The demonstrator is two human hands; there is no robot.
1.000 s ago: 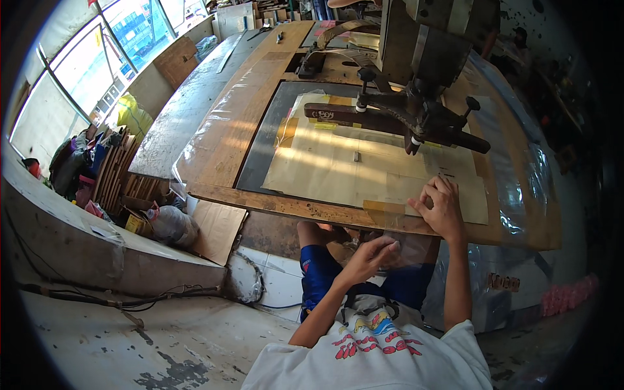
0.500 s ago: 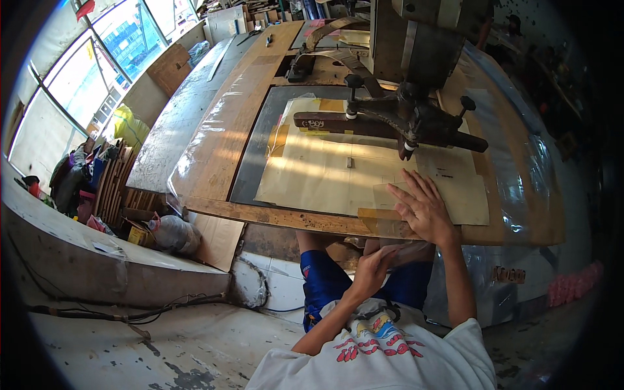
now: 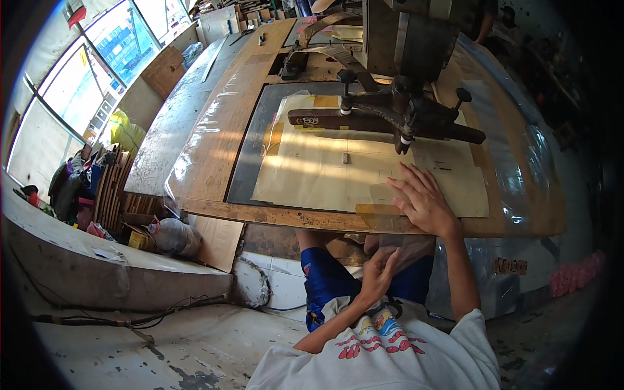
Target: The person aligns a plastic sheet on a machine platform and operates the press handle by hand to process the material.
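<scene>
A clear film (image 3: pixel 413 249) lies right of centre in the frame, partly over the pale sheet (image 3: pixel 305 175) and partly hanging past the bench's (image 3: pixel 211 185) near edge. The right hand (image 3: pixel 424 200) rests on it, palm down, its grip spread with fingers fanned toward the top. Below, the left hand (image 3: pixel 377 276) is by the hanging part (whether its grip pinches the film, I cannot tell). A strip of brown tape (image 3: pixel 372 209) crosses the pale sheet's lower edge. Above the right hand stands a dark metal bracket (image 3: pixel 416 120); a translucent jug (image 3: pixel 177 236) sits at lower left.
</scene>
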